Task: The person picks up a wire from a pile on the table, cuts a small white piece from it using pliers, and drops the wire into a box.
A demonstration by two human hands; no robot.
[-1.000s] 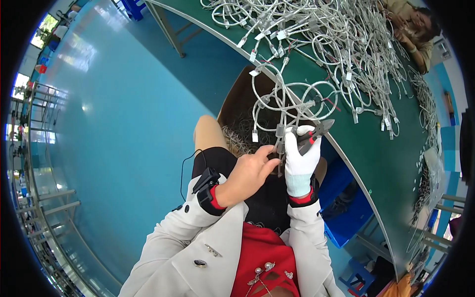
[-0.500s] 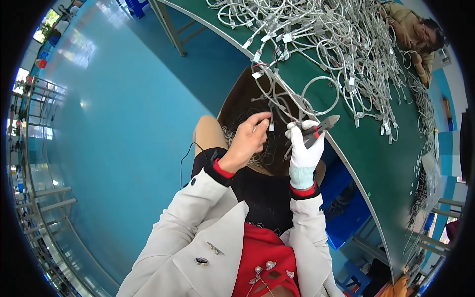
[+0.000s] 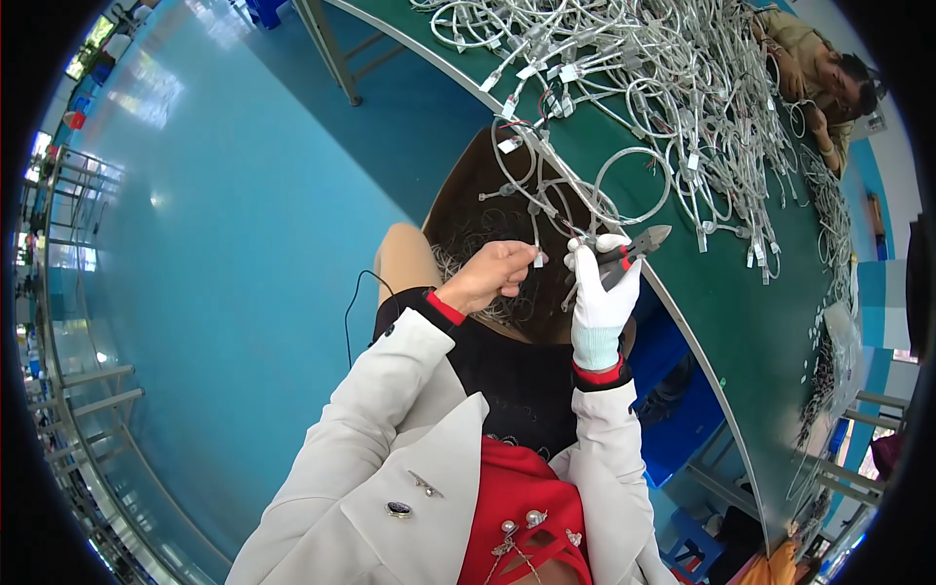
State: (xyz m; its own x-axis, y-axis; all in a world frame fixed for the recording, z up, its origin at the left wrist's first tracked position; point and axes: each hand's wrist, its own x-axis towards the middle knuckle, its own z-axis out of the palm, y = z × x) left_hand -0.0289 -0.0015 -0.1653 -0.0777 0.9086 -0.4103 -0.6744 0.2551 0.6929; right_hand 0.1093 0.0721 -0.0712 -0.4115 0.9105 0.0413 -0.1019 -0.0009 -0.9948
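Observation:
My bare left hand [image 3: 487,277] pinches the small white connector end [image 3: 539,260] of a grey cable between thumb and fingertips. In its white glove, my right hand [image 3: 603,304] is closed around red-and-black diagonal cutting pliers [image 3: 649,240], whose jaws point up and right over the table edge. The glove's thumb and fingertips also meet at thin wires of the cable; the exact grip there is partly hidden. From between my hands, looped grey cables [image 3: 535,161] rise to the table edge. A brown open container [image 3: 458,190] with wire scraps lies below.
A large tangle of grey cables with white connectors [image 3: 663,88] covers the far part of the green table [image 3: 741,341]. Another person [image 3: 814,73] works across it. Under the table edge stands a blue bin [image 3: 673,439]. Metal racks [image 3: 93,390] line the left side.
My left hand has lowered slightly and its fingers have closed on the hanging white connector. My right hand with the pliers has barely moved.

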